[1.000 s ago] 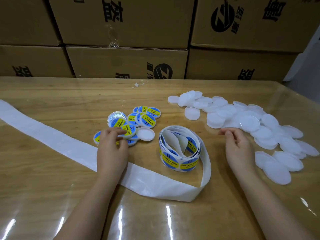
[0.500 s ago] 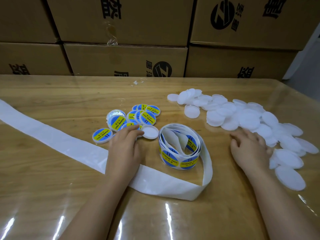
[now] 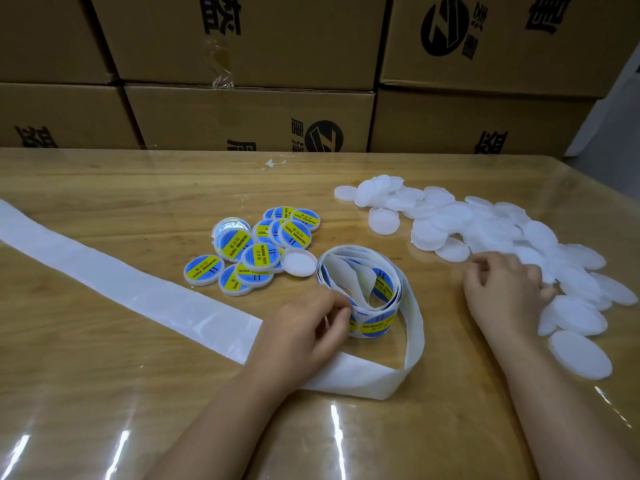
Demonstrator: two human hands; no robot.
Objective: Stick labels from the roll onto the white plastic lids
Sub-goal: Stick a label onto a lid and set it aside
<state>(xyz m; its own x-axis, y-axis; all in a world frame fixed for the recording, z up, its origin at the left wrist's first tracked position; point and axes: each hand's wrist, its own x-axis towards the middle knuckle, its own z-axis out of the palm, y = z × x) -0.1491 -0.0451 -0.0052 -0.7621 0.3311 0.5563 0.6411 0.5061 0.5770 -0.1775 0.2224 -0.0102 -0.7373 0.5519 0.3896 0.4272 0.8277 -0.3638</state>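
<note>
Tabletop (image 3: 104, 188): wood, pale grain visible, smooth.
Clear cover sheet (image 3: 121, 445): transparent plastic film over the wood; high gloss, with bright streaks of reflected light.
Backing strip (image 3: 138, 292): white release paper, smooth, satin sheen with soft highlights.
Label roll (image 3: 377, 322): paper liner, loosely wound, carrying printed blue-and-yellow labels with a glossy face.
Plain lids (image 3: 485, 230): white translucent plastic, frosted matt finish, smooth.
Labelled lids (image 3: 256, 251): white plastic rims; top faces covered by glossy printed labels.
Cardboard boxes (image 3: 249, 116): brown cardboard, matt, black print.
Packing tape (image 3: 221, 64): clear plastic, shiny, wrinkled.
</note>
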